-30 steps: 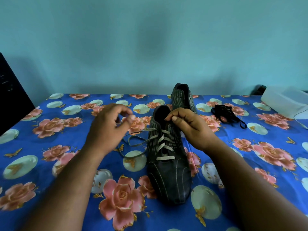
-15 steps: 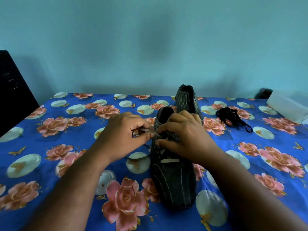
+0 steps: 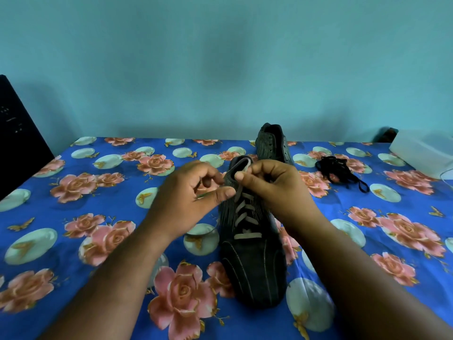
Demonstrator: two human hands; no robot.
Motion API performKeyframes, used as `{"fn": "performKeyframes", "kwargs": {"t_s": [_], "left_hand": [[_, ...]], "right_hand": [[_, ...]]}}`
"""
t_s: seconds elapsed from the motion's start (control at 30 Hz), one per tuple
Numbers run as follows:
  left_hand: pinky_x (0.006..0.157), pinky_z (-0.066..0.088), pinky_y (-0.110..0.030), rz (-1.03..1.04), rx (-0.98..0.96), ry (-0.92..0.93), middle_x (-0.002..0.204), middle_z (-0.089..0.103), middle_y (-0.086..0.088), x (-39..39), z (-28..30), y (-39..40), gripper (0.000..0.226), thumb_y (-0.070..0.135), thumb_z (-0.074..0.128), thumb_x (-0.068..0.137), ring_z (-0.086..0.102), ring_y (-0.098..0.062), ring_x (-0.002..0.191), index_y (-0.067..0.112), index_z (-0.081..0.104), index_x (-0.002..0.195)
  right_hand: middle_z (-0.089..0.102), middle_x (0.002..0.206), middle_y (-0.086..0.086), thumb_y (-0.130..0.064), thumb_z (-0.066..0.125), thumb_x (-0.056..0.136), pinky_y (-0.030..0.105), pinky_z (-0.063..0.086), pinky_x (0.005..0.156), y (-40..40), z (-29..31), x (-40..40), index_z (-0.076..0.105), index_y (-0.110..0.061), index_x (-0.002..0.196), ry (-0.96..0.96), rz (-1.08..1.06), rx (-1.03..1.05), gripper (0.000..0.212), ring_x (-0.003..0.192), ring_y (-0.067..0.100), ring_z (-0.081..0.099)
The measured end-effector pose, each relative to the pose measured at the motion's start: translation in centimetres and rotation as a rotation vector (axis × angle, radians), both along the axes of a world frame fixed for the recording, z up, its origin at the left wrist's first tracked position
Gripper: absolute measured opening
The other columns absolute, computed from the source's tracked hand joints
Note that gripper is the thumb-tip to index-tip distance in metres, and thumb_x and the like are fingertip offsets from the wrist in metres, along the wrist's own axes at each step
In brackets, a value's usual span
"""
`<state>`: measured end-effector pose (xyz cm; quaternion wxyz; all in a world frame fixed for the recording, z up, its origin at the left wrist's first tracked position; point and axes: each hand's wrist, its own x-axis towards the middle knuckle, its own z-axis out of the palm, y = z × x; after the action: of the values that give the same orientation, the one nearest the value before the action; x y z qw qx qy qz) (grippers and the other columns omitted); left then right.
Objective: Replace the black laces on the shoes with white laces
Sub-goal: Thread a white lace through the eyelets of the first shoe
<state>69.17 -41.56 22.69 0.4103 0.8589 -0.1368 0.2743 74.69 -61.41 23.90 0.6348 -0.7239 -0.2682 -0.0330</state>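
A: Half a second ago your hands were bunched low over the eyelets; now they've lifted apart and the laced rows show again.

B: What's each one holding?

A: Your left hand (image 3: 193,192) is curled, thumb out against the left edge of the near shoe (image 3: 252,241), and a thin bit of white lace (image 3: 241,214) seems pinched under its fingers. Your right hand (image 3: 272,185) is curled at the shoe's collar, pinching the other lace end near the tongue.

B: What could spoil it?

A: I'd judge uneven pull the likeliest trouble: tug one end harder and the crossings below slacken or skew. A flat lace can also twist as it goes through the top eyelet. And the shoe is only lying on the tabletop (image 3: 73,241), so a sharp pull may drag it toward you.

B: Anything else about?

A: Just beyond your right hand stands the second shoe (image 3: 272,143), with bare eyelets. The removed black laces (image 3: 340,170) lie heaped off to the right of it, well apart. A white box (image 3: 421,153) sits farther right. Nothing blocks your hands.
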Motion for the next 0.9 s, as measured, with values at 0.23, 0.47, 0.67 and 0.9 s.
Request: {"fn": "performKeyframes", "kwargs": {"t_s": [0.23,0.47,0.67,0.9], "left_hand": [[0.072,0.039,-0.007,-0.088,-0.057,0.045,0.088,0.066,0.01,0.3,-1.4,-2.8,0.009,0.02,0.076,0.09,0.058,0.004,0.083,0.016,0.077,0.098],[0.082,0.05,-0.054,-0.232,-0.297,0.2,0.09,0.067,-0.003,0.6,-1.8,-2.3,0.014,0.039,0.072,0.087,0.06,-0.039,0.088,0.026,0.076,0.091],[0.086,0.048,-0.047,-0.272,-0.314,0.275,0.087,0.067,-0.006,0.4,-1.6,-1.5,0.012,0.03,0.073,0.09,0.059,-0.035,0.091,0.019,0.076,0.091],[0.106,0.04,-0.039,-0.271,-0.298,0.304,0.082,0.061,-0.01,0.3,-1.3,-1.3,0.023,0.031,0.071,0.088,0.058,-0.006,0.083,0.009,0.076,0.088]], "right_hand": [[0.075,0.085,0.013,-0.023,0.075,0.08,0.029,0.057,0.071,-0.3,1.1,-0.5,0.07,-0.002,0.089,0.252,0.059,0.314,0.022,0.077,0.02,0.07],[0.035,0.059,-0.004,-0.032,0.072,0.088,0.027,0.021,0.054,-2.5,2.1,1.8,0.052,-0.022,0.065,0.483,-0.083,0.544,0.032,0.053,0.012,0.029],[0.036,0.061,-0.009,-0.04,0.064,0.095,0.024,0.027,0.051,-5.8,1.8,4.7,0.059,-0.024,0.078,0.551,-0.136,0.649,0.024,0.051,0.009,0.031],[0.039,0.056,-0.009,-0.037,0.054,0.102,0.023,0.025,0.052,-9.2,1.6,6.4,0.059,-0.023,0.081,0.586,-0.262,0.773,0.026,0.049,0.009,0.03]]}}
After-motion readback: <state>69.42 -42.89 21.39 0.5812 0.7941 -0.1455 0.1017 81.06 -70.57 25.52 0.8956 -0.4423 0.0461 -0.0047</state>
